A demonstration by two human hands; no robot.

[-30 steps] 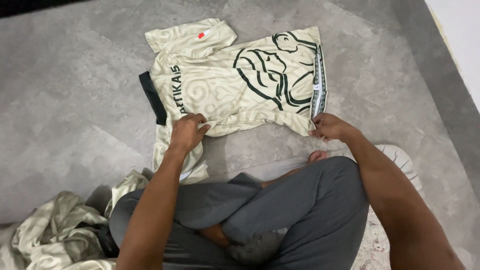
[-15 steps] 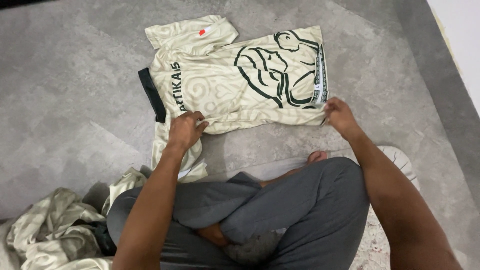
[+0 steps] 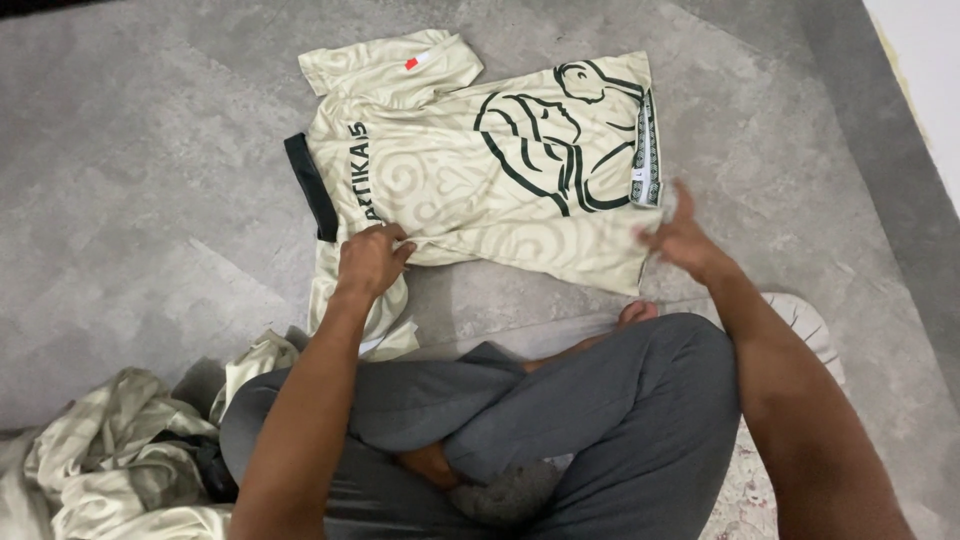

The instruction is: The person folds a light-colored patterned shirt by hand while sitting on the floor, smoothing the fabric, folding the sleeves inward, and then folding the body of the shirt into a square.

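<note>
A cream shirt with a dark green line drawing and green lettering lies spread flat on the grey floor, straight in front of the person, who sits cross-legged in grey trousers. The shirt is partly folded: one short sleeve with a small red mark is turned in at the top, a dark green cuff shows at its left edge, and the collar band with a small white label lies at the right edge.

The left hand rests on the near edge of the shirt, on its left part, fingers curled and pinching a fold of the cloth. Below that hand a strip of the same cream cloth runs down toward the knee.

The right hand is blurred, open with fingers spread, just above the near right corner of the shirt; whether it touches the cloth cannot be told, and it holds nothing.

At the lower left, beside the person's left knee, lies a crumpled heap of clothes in the same cream pattern, loose on the floor and not in any basket or box. A bare foot shows between the trousers and the shirt, and a pale ribbed slipper sits by the right knee.
</note>
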